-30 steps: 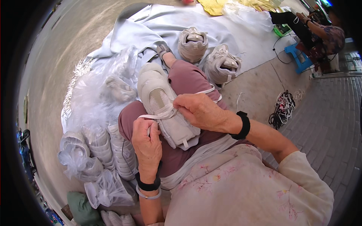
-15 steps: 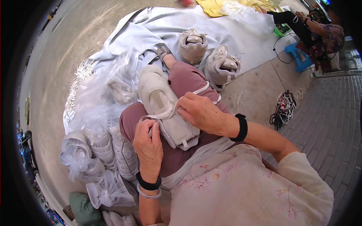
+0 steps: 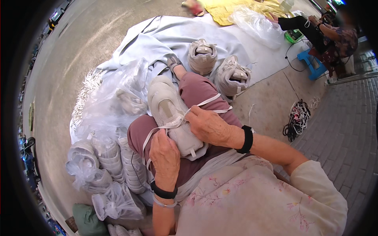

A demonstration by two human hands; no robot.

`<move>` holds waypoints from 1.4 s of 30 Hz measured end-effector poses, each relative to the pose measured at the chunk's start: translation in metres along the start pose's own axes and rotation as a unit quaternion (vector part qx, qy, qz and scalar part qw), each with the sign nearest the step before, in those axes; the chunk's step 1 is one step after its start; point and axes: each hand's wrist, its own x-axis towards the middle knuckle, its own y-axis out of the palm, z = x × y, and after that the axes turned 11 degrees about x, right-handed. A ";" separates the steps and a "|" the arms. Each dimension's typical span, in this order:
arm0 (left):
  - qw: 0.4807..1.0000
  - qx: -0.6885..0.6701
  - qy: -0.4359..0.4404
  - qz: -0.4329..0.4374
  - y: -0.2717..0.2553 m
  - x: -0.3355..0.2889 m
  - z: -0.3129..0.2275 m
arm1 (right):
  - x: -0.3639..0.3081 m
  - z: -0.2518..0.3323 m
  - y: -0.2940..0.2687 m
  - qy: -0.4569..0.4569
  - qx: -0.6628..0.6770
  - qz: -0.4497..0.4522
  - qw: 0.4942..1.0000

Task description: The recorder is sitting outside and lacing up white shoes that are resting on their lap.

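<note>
A pale beige sneaker rests across my lap, its toe pointing away from me and its heel tab towards me. A flat white shoelace crosses over its opening, and its loose ends trail over both of my thighs. My left hand is closed at the shoe's left side, with thumb and fingertips pinching the lace. On the other side, my right hand pinches the lace near the crossing. The fingertips of both hands are partly hidden. Two more sneakers with laces stand beyond my right knee.
Several plastic-wrapped shoes stand at my left. A heap of white laces lies on the pale sheet. Black and white cords lie on the floor at right. Another person sits beside a blue stool.
My left hand has moved right, closer to the shoe's heel, and the lace crossing sits tighter over the opening. My right hand stays by the crossing. The whole view has shifted slightly.
</note>
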 end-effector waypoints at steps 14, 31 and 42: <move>0.997 -0.070 -0.003 0.013 -0.003 -0.004 -0.004 | -0.011 0.015 -0.018 -0.062 -0.094 0.053 0.992; 0.997 0.052 -0.022 -0.054 0.004 -0.017 -0.010 | 0.010 0.021 -0.029 -0.201 -0.177 0.084 0.960; 0.995 -0.087 -0.038 -0.031 0.005 -0.014 0.000 | 0.003 0.043 -0.013 -0.018 0.089 0.149 0.985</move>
